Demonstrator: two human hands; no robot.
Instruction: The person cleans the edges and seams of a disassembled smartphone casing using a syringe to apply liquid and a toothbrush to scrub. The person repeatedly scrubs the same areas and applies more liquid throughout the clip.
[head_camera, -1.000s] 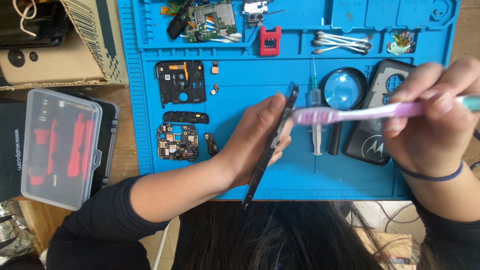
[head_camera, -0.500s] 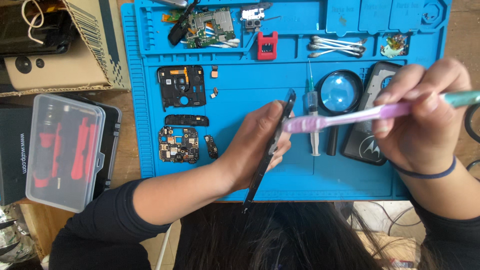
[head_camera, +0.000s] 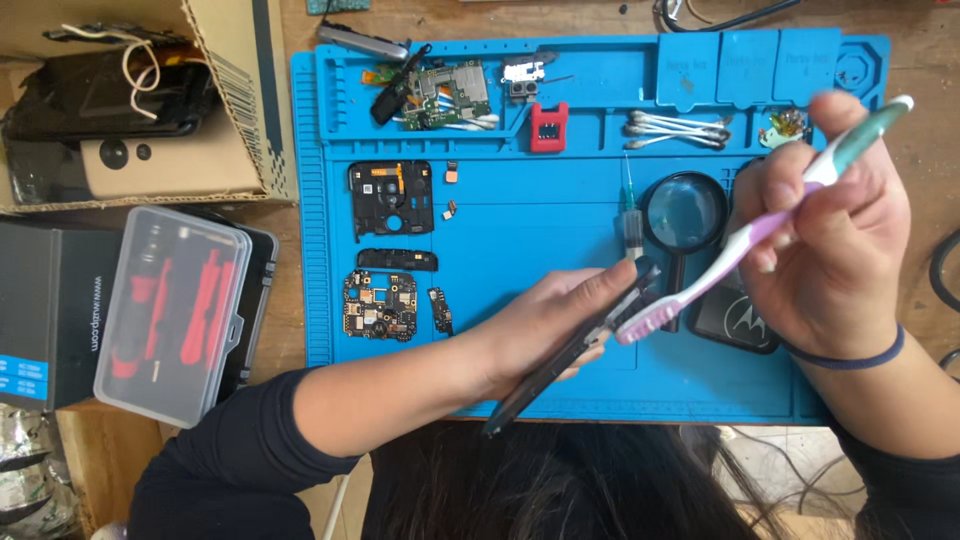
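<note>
Left hand (head_camera: 545, 330) grips a thin dark phone frame (head_camera: 570, 350) edge-on above the blue mat (head_camera: 520, 220), long axis running from lower left to upper right. Likely light, stiff, thin-walled; best held by its long edges. Right hand (head_camera: 825, 250) is closed around a toothbrush (head_camera: 745, 235), bristle head down-left, touching the frame's upper end. Magnifier (head_camera: 684, 212) just behind.

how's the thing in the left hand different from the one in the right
The left hand holds a dark, flat phone frame edge-on; the right hand holds a pink, white and teal toothbrush, slim and rounded. The phone frame rests low over the blue mat, while the toothbrush slants up to the right. They meet at the bristle end.
</note>
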